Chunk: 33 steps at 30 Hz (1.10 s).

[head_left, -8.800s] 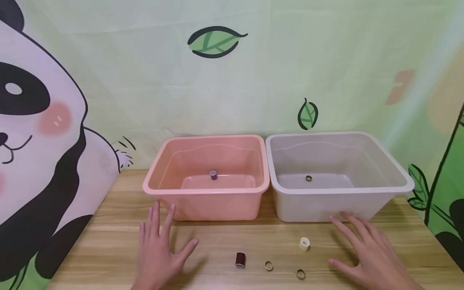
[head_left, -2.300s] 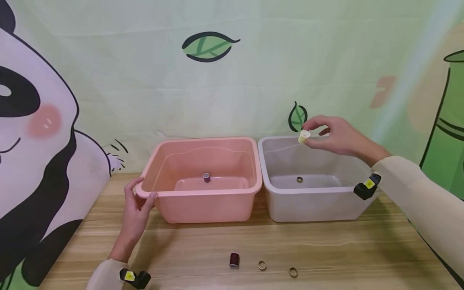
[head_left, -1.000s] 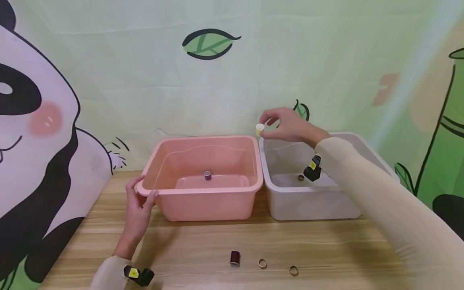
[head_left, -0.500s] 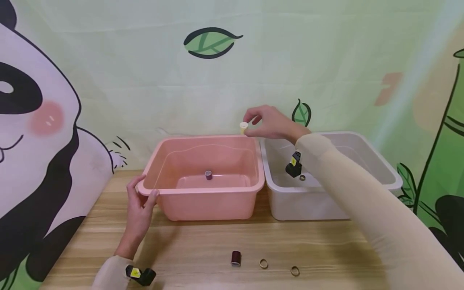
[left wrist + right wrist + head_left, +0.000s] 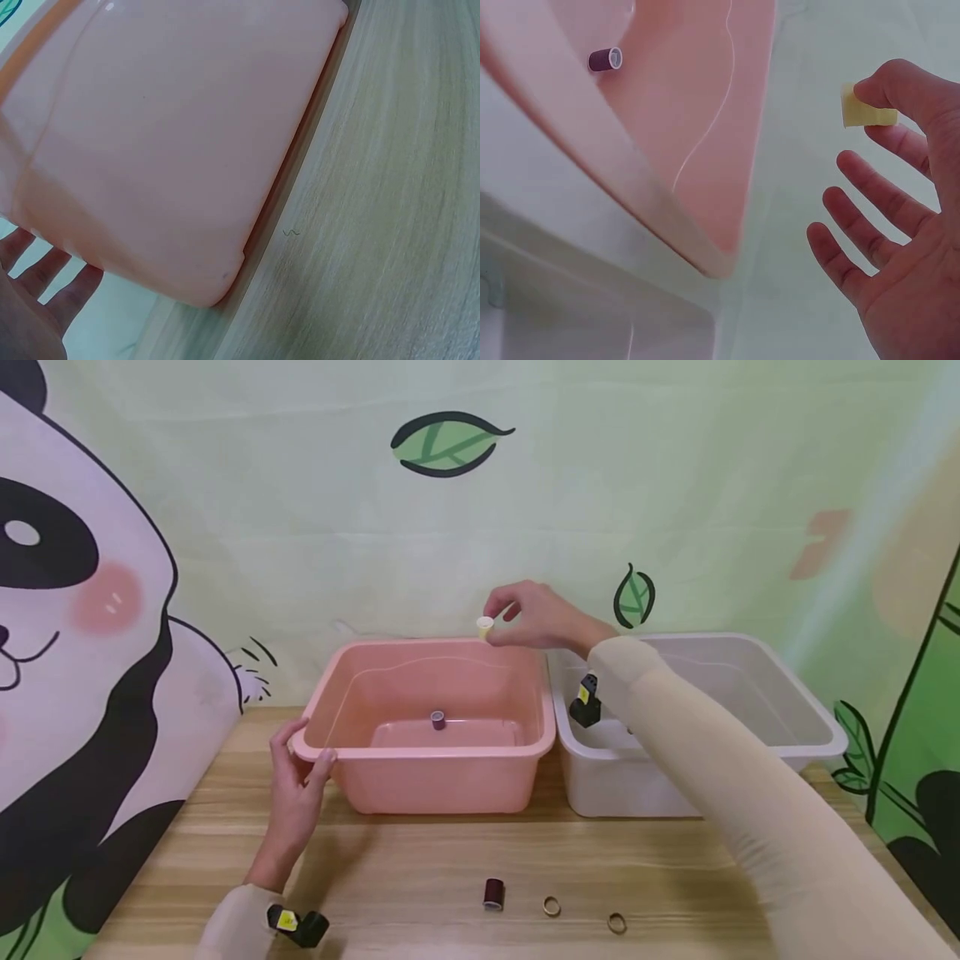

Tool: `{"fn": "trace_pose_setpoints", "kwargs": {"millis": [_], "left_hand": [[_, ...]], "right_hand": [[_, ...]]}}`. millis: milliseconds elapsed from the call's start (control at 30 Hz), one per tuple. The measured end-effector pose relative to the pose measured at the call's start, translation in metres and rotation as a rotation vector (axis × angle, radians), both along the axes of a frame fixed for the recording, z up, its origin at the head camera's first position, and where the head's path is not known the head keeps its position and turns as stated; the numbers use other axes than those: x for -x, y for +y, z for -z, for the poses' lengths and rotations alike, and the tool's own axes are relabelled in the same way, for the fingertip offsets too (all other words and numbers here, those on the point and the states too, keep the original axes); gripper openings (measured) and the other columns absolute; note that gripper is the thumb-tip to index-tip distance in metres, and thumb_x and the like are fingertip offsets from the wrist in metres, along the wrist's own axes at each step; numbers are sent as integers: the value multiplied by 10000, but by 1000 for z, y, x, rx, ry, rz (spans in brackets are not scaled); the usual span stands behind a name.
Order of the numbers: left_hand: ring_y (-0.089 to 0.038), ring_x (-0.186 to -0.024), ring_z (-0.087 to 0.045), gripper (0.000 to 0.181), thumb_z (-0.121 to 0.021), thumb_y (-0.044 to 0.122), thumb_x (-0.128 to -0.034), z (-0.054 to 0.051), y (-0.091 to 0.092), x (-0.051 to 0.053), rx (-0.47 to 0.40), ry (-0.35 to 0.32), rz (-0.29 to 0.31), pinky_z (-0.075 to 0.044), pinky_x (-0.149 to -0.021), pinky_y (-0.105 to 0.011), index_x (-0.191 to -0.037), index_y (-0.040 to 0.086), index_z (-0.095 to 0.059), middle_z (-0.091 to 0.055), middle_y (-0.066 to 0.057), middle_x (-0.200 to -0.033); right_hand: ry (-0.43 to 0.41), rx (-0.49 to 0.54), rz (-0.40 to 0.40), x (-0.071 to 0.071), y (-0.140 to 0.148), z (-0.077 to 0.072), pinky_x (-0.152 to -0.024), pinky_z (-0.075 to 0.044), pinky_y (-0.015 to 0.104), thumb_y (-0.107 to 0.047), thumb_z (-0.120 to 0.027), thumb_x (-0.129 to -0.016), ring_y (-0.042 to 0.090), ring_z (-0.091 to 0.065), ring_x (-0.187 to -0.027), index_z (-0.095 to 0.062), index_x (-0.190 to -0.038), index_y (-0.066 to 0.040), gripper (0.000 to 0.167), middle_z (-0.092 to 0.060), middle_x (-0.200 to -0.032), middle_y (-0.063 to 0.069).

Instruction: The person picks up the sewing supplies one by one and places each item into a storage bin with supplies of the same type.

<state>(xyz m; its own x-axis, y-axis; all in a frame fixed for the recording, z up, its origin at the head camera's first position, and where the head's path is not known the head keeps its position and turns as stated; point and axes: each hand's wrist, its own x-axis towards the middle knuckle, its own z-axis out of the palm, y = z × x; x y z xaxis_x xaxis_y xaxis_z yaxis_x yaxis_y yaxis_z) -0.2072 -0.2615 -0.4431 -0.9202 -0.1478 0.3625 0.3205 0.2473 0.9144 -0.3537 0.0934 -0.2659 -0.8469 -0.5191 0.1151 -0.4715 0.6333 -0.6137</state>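
Note:
Between thumb and index finger, my right hand (image 5: 538, 617) pinches a pale yellow thread spool (image 5: 484, 628), held above the back rim of the pink basin (image 5: 442, 785). In the right wrist view, the other fingers of that hand are spread apart. My left hand (image 5: 295, 797) grips the basin's front left corner, thumb at the front of the rim. Several of its fingers (image 5: 75, 292) show beside the basin wall in the left wrist view. A purple thread spool (image 5: 438, 720) stands on the basin floor.
A grey basin (image 5: 622, 789) stands right beside the pink one, partly covered by my right sleeve. In front, a dark maroon spool (image 5: 493, 894), a brass-coloured ring (image 5: 551, 907) and a second ring (image 5: 617, 923) lie on the wooden table (image 5: 405, 877). A printed cloth hangs behind.
My right hand has picked the pale yellow spool up off the table and carried it left, from above the grey basin to the pink one. My left hand has taken hold of the pink basin's rim.

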Motion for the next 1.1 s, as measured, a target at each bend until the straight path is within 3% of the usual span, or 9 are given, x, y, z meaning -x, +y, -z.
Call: {"fn": "trace_pose_setpoints", "kwargs": {"millis": [567, 700, 833, 1100], "left_hand": [[-349, -1341, -478, 591, -561, 156, -1058, 0, 2, -1, -24, 14, -8, -469, -953, -108, -1555, 183, -242, -371, -111, -1581], [-355, -1339, -478, 587, -559, 155, -1059, 1, 1, 0, -25, 21, -8, -469, -956, -110, -1555, 177, -245, -379, -104, -1574], [-348, -1343, -480, 585, -555, 132, -1057, 2, 1, 1, -19, 20, -14, -470, -954, -111, -1552, 187, -248, -377, -96, -1575], [-341, -1347, -480, 583, -550, 144, -1061, 3, 1, 1, -12, 19, -13, -467, -958, -110, -1551, 196, -240, -373, -92, -1577]], "right_hand": [[0, 2, -23, 4, -15, 8, -950, -524, 424, -255, -742, -867, 296, -587, -1191, -691, -1038, -169, 198, -686, -1135, -3], [-10, -20, -28, 5, -17, 9, -986, -523, 458, -323, -767, -887, 321, -562, -1252, -626, -1280, -173, 443, -641, -1306, 78], [-2, -29, -54, 5, -16, 9, -1043, -491, 495, -426, -797, -873, 341, -521, -1325, -421, -1534, -231, 785, -529, -1485, 125], [-2, -42, -64, 5, -15, 10, -1075, -454, 534, -468, -789, -859, 330, -470, -1373, -373, -1573, -262, 852, -481, -1534, 106]]}}
